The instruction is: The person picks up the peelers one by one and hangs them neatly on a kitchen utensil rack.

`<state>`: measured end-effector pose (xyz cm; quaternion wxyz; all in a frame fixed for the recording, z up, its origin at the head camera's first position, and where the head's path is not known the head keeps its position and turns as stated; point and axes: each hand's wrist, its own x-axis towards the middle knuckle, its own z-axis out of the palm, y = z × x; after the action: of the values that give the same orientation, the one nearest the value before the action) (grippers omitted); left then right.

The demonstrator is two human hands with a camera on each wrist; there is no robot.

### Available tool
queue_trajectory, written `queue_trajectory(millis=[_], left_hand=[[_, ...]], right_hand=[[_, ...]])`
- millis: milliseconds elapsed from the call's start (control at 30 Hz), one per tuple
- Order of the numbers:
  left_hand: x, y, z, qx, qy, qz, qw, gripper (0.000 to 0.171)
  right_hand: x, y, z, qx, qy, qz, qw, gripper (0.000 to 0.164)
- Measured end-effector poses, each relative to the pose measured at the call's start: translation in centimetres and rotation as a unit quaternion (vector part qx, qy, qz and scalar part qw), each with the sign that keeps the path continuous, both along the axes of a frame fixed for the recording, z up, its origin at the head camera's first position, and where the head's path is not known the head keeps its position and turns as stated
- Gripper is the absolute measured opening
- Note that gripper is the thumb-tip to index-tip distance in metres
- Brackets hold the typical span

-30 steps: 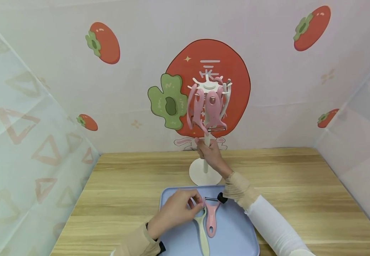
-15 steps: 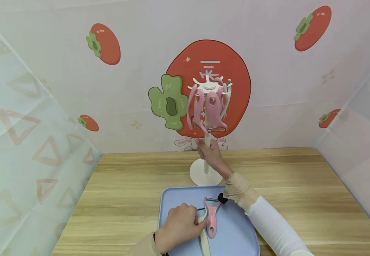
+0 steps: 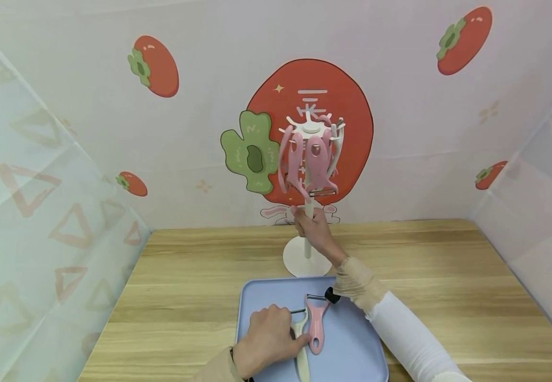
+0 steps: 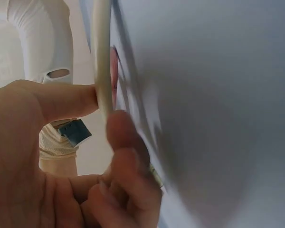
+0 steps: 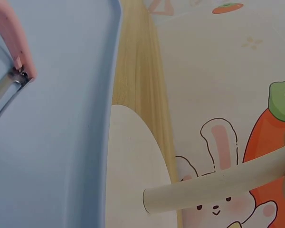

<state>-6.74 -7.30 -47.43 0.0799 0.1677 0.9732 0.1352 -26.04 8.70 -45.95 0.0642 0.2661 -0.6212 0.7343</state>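
Note:
In the head view my left hand is over the blue tray. Its thumb and index finger pinch a cream peeler, whose handle runs between the fingertips in the left wrist view. Just right of it a pink peeler lies on the tray, blade end toward the back. Farther back, my right hand grips the pole of a white hanging stand. Several pink peelers and a whitish one hang from the hooks at its top.
The stand's round base rests on the wooden table right behind the tray's back rim. A printed cloth wall rises along the table's back edge. My right sleeve passes over the tray's right side.
My left hand has come down from above the cream peeler's head to its handle and now pinches it. The right hand keeps its grip on the pole, unmoved.

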Motion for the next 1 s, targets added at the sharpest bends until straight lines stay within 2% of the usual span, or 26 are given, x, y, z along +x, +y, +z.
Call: queue_trajectory(millis=[167,333,567,800,1000], left_hand=[[0.0,-0.3,0.5,-0.006,-0.009,-0.002,0.9999,0.052],[0.2,-0.7,0.8,0.008,-0.02,-0.007,0.9997,0.045],[0.4,-1.4,1.0,0.023,-0.008,-0.001,0.9997,0.042],[0.1,-2.5,2.6,0.114,0.019,-0.022,0.993,0.041],[-1.5,-3.3,4.3,0.178,0.013,-0.044,0.983,0.03]], right_hand=[[-0.1,-0.1,0.0,-0.005,-0.001,0.011,1.0,0.055],[-0.1,-0.3,-0.1,-0.014,-0.003,0.022,1.0,0.055],[0.2,-0.4,-0.3,-0.009,-0.01,0.02,1.0,0.056],[0.4,-0.3,-0.3,-0.004,-0.011,0.011,1.0,0.055],[0.4,0.0,-0.1,0.004,-0.012,-0.001,1.0,0.054]])
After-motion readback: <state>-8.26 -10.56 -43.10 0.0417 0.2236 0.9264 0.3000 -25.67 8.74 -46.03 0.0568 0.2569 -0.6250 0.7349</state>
